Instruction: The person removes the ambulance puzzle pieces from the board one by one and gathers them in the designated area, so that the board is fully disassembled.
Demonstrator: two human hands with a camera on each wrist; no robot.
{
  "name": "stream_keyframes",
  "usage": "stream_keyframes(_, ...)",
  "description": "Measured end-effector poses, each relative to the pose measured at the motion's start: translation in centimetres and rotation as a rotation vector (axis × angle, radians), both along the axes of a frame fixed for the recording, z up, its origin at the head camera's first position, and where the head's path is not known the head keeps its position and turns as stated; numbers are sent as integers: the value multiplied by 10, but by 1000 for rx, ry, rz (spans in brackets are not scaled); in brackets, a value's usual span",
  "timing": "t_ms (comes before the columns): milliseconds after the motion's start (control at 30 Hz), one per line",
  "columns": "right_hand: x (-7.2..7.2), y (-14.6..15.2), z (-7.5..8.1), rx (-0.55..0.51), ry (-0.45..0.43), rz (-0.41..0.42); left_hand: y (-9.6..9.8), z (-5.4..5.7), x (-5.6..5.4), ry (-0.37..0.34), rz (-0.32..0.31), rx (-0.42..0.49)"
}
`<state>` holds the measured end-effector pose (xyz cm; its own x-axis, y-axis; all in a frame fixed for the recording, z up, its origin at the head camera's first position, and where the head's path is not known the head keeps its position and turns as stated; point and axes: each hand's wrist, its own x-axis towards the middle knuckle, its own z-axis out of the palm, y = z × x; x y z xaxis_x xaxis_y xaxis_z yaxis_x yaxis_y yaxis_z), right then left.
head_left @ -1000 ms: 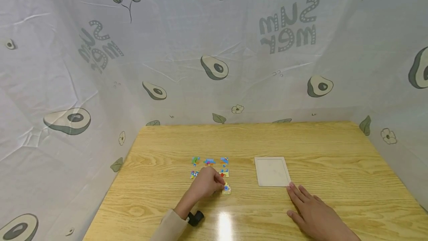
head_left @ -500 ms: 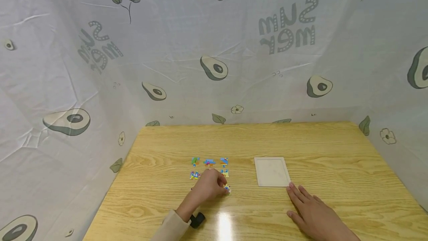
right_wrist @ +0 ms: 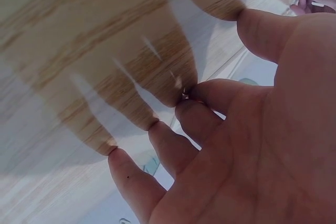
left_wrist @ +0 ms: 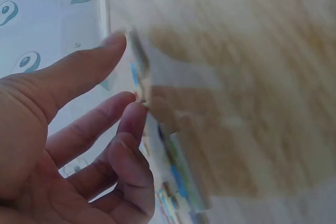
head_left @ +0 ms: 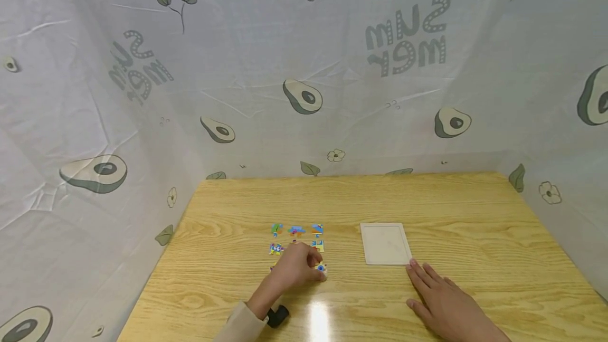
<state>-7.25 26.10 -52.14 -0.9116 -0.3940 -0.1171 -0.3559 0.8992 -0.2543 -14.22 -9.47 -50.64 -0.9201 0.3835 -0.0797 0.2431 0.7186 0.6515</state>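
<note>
My left hand (head_left: 296,267) is at the near right of a set of small colourful jigsaw pieces. Its thumb and forefinger pinch the edges of a yellow puzzle piece with a blue circle (head_left: 321,268), which lies on the table. In the left wrist view the thumb (left_wrist: 100,64) is at one end of that piece and the fingertips at the other. Part of the set is hidden under the hand. My right hand (head_left: 444,300) rests on the table with fingers extended, a fingertip at the near right corner of a shallow cream square tray (head_left: 386,246).
Several puzzle pieces lie in rows, among them a green and blue piece (head_left: 276,229), a blue piece (head_left: 317,229) and a purple-blue piece (head_left: 275,248). The wooden table (head_left: 451,215) is bordered by a patterned curtain (head_left: 256,67) at the back and sides.
My left hand has shifted slightly toward the near right, and its thumb has come to the near edge of the yellow piece. The right hand and tray stay put.
</note>
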Motion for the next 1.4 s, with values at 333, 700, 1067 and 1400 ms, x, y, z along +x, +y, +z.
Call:
stream_keyframes(333,0,0,1,5,-7,-4,-2,-4,0,20,-12,-21)
stream_keyframes(700,-2,0,2,-6,-46,-1,-8,2,3,-12,25,41)
stream_keyframes(1067,-3,2,6,-59,-59,33,-38,27,-5,13,83,63)
stream_keyframes(1400,-17,7,34,-79,162,18,-74,48,-22,97,210,49)
